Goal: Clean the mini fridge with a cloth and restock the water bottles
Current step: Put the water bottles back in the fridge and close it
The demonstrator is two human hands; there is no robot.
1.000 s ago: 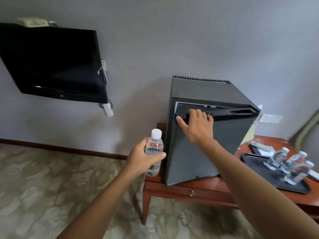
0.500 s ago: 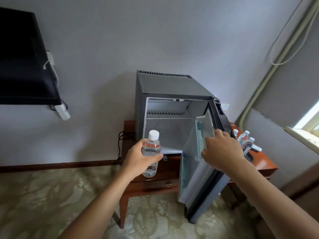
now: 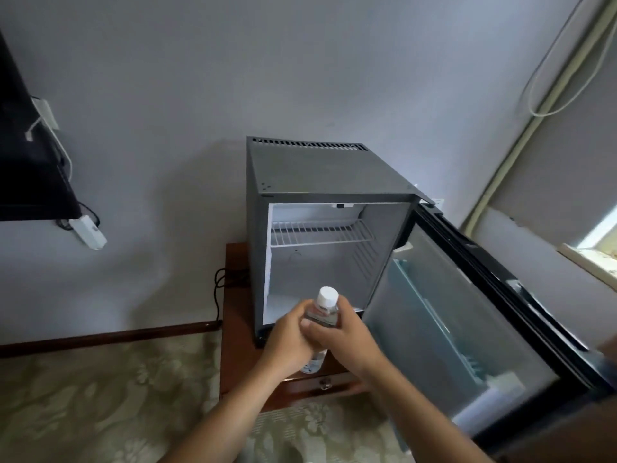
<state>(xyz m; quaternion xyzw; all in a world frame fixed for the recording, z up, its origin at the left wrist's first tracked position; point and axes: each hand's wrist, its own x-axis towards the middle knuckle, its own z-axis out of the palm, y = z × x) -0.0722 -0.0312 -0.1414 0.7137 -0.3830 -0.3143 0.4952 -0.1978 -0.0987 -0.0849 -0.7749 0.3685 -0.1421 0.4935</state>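
Both hands, left hand (image 3: 289,339) and right hand (image 3: 340,340), wrap the clear white-capped plastic water bottle (image 3: 323,312) at six o'clock of the open grey mini fridge (image 3: 320,172).

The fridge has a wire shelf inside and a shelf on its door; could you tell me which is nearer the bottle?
The mini fridge door shelf, pale blue-green, is beside the water bottle; the white wire shelf is higher and deeper.
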